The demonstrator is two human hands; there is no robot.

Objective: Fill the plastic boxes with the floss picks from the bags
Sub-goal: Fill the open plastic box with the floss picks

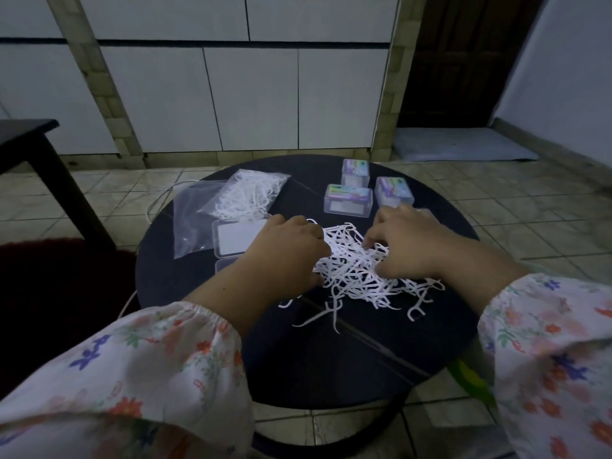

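I'm at home, on a tiled floor.
White cabinets ahead, dark door, mat, red rug beside my round table.

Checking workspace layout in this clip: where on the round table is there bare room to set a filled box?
The near part of the round table, between the floss pick pile and the near rim, is bare. Crowded: the far left, with bags and an open box; the far right, with three labelled boxes.

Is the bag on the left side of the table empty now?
No, the clear bag lying at the far left of the round table still holds a bunch of white floss picks.
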